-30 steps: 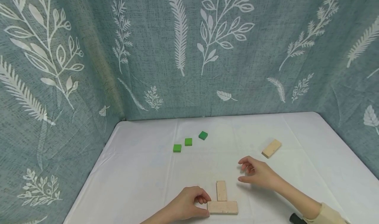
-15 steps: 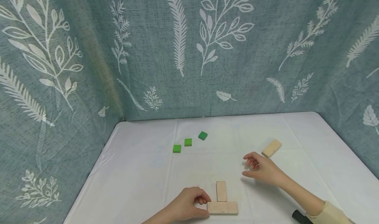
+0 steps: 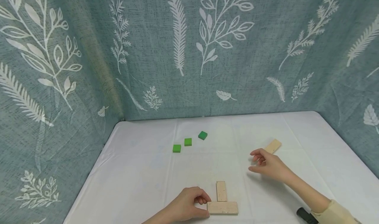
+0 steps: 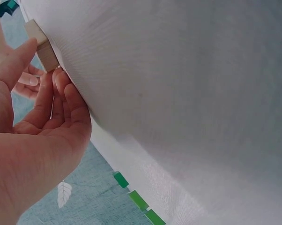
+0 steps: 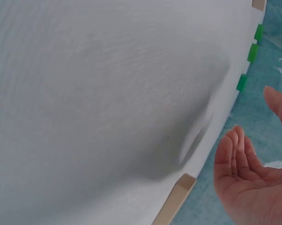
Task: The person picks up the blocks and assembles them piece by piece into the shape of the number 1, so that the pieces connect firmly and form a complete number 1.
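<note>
On the white table (image 3: 133, 178), a crosswise block (image 3: 222, 208) is pinched at its left end by the left hand (image 3: 189, 202), presumably so that it is kept square with the lengthwise block (image 3: 221, 191), whose near end is set against it. Nothing is held by the right hand (image 3: 270, 165), its thumb and fingers parted. In the head view the far block (image 3: 275, 145) is partly covered by that hand; in the right wrist view it is shown apart from the fingertips. Farther off, three green blocks (image 3: 188, 142) are set in a slanting row.
</note>
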### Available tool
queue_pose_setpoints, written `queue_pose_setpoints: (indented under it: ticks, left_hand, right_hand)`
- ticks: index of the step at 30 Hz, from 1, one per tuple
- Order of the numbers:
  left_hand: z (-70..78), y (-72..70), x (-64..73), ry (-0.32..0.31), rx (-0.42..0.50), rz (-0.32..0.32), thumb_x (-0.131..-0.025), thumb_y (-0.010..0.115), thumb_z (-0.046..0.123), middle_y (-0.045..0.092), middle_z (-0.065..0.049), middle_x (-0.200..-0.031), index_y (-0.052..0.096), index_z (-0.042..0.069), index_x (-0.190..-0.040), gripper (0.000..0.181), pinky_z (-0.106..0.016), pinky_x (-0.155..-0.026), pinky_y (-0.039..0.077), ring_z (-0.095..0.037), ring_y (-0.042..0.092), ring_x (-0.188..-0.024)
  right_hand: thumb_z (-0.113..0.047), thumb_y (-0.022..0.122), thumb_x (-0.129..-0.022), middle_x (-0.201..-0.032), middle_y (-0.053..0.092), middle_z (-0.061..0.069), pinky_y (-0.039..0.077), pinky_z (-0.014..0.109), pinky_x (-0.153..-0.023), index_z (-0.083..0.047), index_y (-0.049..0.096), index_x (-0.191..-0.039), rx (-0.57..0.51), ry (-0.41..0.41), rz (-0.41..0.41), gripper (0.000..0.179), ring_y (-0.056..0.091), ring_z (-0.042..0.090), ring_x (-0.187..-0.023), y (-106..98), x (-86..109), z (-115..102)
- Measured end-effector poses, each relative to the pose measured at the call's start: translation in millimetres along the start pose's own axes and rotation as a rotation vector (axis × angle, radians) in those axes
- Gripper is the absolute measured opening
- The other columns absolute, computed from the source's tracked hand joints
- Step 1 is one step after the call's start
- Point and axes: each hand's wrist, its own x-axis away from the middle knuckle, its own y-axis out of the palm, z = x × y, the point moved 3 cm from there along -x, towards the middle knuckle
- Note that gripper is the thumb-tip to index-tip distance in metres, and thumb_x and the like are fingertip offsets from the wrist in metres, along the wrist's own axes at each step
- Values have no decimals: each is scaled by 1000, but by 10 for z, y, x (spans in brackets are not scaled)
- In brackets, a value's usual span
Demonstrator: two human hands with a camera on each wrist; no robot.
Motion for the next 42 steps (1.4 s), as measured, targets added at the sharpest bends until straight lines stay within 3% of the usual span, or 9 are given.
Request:
queue_pose_setpoints:
  ticks: [17, 28, 42]
  left_hand:
    - [3, -4, 6, 28, -11, 5, -73, 85, 13, 56, 14, -81, 70, 13, -94, 25, -18, -71, 45, 2, 50, -76]
    - [9, -3, 2, 11, -9, 1, -74, 85, 13, 56, 14, -80, 70, 13, -94, 25, -18, -70, 44, 2, 50, -75]
    - [8, -4, 5, 14, -4, -1, -74, 85, 13, 56, 14, -81, 70, 13, -94, 25, -18, -70, 44, 2, 50, -75]
  right_hand:
    - [-27, 78, -83, -103, 62, 5, 51, 29, -75, 2, 55, -123, 31, 61, 67, 54, 57, 21, -94, -174, -21, 166]
    - [-23, 77, -84, -104, 63, 10, 51, 27, -76, 6, 54, -123, 32, 65, 123, 53, 58, 25, -95, -302, -24, 261]
    - [-26, 76, -86, -112, 63, 19, 49, 34, -77, 6, 52, -126, 80, 108, 159, 57, 57, 31, -101, -415, -36, 412]
